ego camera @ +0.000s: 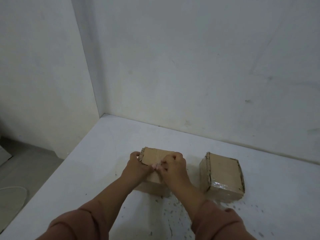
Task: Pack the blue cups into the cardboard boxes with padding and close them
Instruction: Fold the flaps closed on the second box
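Near the middle of the desk point(107, 153), closer to its front edge than to the back, a left box point(155, 157) of brown cardboard sits with both hands on it. The left hand point(136, 164) is curled round the left edge of its top, fingers wrapped over the ragged cardboard rim there. The right hand point(174, 164) is bunched over the near right part of the top, and its fingertips point(156, 166) pinch at the near edge of the top flap, just beside the left thumb. The flap lies flat over the box, so what is inside cannot be seen.

Just to the right, apart from it and a little nearer the desk's right edge, stands the right box point(223, 172), also brown cardboard. Its top is folded down, its edges are frayed, and a band of clear shiny tape point(223, 185) runs across its near upper edge. Neither hand touches it.

Small dark specks point(173, 210) are scattered over the white desk in front of the boxes, towards the front edge. Both forearms come up from that edge in dull pink sleeves point(78, 220).

The desk's back edge meets white walls point(190, 66) that form a corner at the back left. Past the desk's left edge lies a grey floor point(26, 161).
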A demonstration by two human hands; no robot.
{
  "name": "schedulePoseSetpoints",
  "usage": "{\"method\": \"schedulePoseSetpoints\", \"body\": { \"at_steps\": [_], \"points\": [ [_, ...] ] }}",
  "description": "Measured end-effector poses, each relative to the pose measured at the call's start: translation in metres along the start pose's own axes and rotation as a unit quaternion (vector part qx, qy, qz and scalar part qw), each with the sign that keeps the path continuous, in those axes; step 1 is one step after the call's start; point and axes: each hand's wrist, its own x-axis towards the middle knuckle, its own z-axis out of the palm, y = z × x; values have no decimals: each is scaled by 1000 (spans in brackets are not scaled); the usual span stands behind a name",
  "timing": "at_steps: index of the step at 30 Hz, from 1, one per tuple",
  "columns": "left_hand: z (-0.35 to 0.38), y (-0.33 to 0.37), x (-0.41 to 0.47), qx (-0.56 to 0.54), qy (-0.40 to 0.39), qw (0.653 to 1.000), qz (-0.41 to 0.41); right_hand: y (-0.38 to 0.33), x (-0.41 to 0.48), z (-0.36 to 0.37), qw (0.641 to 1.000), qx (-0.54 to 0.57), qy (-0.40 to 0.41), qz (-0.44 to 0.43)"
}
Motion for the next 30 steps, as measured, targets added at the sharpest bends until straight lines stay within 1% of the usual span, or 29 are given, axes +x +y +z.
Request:
{"method": "schedulePoseSetpoints", "body": {
  "at_steps": [2,4,5,9,13,19,24,30],
  "points": [
    [1,-1,2,23,-2,1000,6,-2,-4,7,999,21,-4,45],
    [1,-2,4,43,-6,999,12,-2,-8,11,991,80,-28,102],
    [1,-3,5,52,-7,999,14,-2,-9,12,986,113,-32,116],
    [2,-7,9,105,0,994,32,0,-10,15,978,170,-31,118],
    [2,-12,11,159,17,986,53,1,-8,16,978,163,-31,127],
    [3,-15,12,184,25,981,62,4,-7,18,975,173,-26,137],
    [5,-15,11,190,32,979,71,4,-10,20,974,187,-20,128],
    [12,-8,18,189,22,979,75,10,-2,14,968,194,-1,160]
  ]
}}
